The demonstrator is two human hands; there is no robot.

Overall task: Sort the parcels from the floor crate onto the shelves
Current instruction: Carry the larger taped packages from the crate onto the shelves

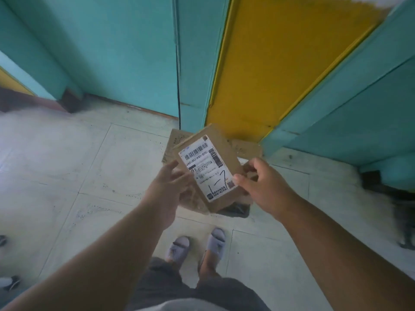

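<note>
I hold a small brown cardboard parcel [224, 153] in front of me, its white shipping label with barcodes and a handwritten mark facing up. My left hand [167, 187] supports its left and lower side from beneath. My right hand [260, 185] pinches its right edge with thumb and fingers. Below the parcel, on the floor, lies more brown cardboard [246, 148], partly hidden, with a dark object [235, 209] under it.
Teal panels [112, 52] and a yellow panel [280, 63] rise ahead. Pale floor tiles [78, 164] spread to the left. My feet in grey slippers [197, 245] stand below. Other shoes [9, 281] show at the left edge, a dark blurred shape [404, 216] at the right.
</note>
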